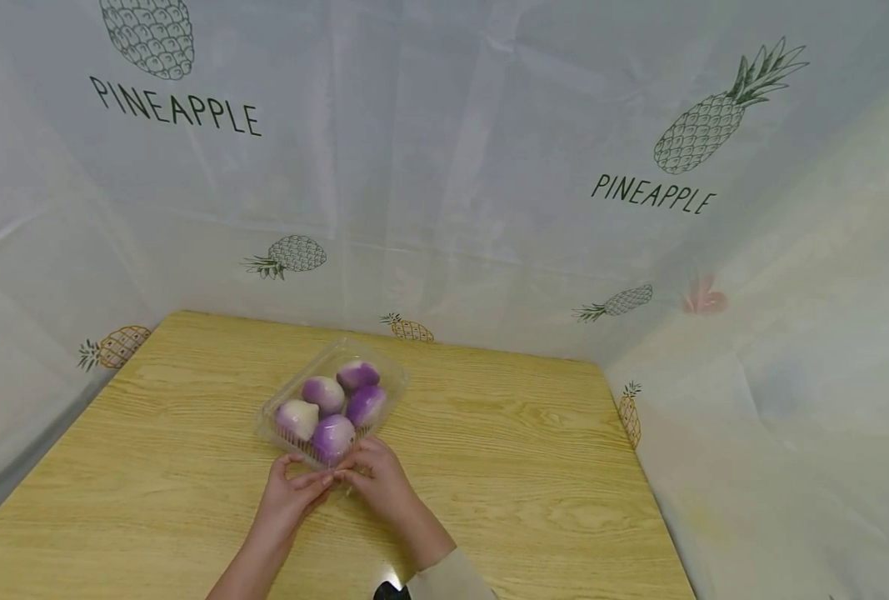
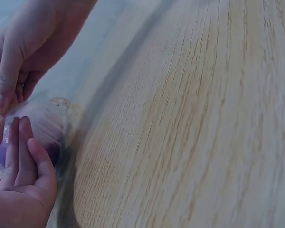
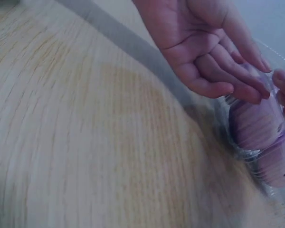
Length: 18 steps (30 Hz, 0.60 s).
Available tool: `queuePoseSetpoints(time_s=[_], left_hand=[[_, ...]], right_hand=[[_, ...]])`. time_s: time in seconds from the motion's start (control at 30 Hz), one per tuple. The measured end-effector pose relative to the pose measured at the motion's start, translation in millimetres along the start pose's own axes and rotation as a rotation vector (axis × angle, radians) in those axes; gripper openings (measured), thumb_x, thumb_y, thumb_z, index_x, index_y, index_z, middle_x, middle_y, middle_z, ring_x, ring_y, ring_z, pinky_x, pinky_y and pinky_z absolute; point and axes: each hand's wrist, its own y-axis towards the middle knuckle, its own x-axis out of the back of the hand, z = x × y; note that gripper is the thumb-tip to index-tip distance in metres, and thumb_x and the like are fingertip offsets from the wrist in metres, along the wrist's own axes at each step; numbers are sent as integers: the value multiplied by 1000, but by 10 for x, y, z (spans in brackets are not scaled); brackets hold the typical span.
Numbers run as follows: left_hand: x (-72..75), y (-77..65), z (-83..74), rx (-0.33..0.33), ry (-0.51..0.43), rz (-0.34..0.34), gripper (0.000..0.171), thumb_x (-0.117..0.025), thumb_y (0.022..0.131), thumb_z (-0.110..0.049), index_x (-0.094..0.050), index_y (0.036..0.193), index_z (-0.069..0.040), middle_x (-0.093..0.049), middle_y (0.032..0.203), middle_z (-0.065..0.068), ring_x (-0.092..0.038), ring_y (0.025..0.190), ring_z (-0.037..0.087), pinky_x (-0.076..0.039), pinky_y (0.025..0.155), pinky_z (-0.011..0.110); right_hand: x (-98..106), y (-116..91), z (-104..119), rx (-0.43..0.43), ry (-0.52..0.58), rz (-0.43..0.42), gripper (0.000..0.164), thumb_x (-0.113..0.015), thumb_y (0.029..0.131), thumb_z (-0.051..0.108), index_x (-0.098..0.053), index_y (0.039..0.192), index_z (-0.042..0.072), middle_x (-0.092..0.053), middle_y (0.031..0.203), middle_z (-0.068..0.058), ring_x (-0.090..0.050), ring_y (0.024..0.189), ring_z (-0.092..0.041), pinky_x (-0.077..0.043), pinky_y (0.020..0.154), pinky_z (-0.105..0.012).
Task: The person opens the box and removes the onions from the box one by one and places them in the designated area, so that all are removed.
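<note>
A clear plastic clamshell container (image 1: 395, 379) sits tilted at an angle on the wooden table. Inside lie several round purple-and-white pieces (image 1: 323, 395), shaped rather like turnips; two show through the ribbed plastic in the right wrist view. At its near edge my left hand (image 1: 292, 497) pinches the plastic rim between thumb and fingers. My right hand (image 1: 381, 477) pinches the same edge just to the right, its fingertips nearly meeting the left ones. The right hand (image 3: 199, 52) keeps its other fingers loosely bent. Exactly what lies between the fingertips is mostly hidden.
The wood-grain table (image 1: 519, 450) stretches to both sides of the container. Behind and beside it hangs a pale sheet (image 1: 444, 167) printed with pineapples. A small black object (image 1: 392, 591) shows at the bottom edge, beside the right sleeve (image 1: 451, 577).
</note>
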Motion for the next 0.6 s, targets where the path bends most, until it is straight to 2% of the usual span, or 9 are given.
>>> queuePoseSetpoints(time_s=[0.13, 0.27, 0.43, 0.6], left_hand=[[3, 1, 18, -18, -21, 14, 52, -58, 90, 15, -19, 116, -8, -72, 85, 7, -70, 80, 19, -57, 74, 27], [10, 7, 29, -9, -15, 13, 55, -59, 90, 14, -17, 118, -9, -72, 86, 9, -70, 83, 19, -57, 76, 28], [9, 7, 24, -1, -15, 11, 57, -58, 89, 15, -17, 119, -10, -72, 87, 10, -70, 85, 21, -56, 80, 30], [-9, 9, 16, 0, -11, 1, 57, -57, 89, 16, -16, 119, -10, -72, 86, 9, -71, 83, 19, -56, 78, 29]], right_hand=[[24, 24, 20, -23, 18, 29, 9, -74, 84, 16, -75, 81, 8, -61, 83, 6, -52, 85, -2, -44, 80, -15], [28, 36, 10, -17, 24, 39, 7, -75, 84, 13, -74, 81, 7, -61, 83, 6, -52, 86, -1, -44, 81, -15], [16, 44, -5, -24, 46, 38, 7, -75, 84, 11, -73, 79, 7, -60, 82, 6, -51, 84, -2, -44, 79, -15], [15, 46, -2, -36, 29, 28, 7, -75, 84, 12, -73, 78, 9, -60, 81, 7, -51, 83, -1, -44, 78, -15]])
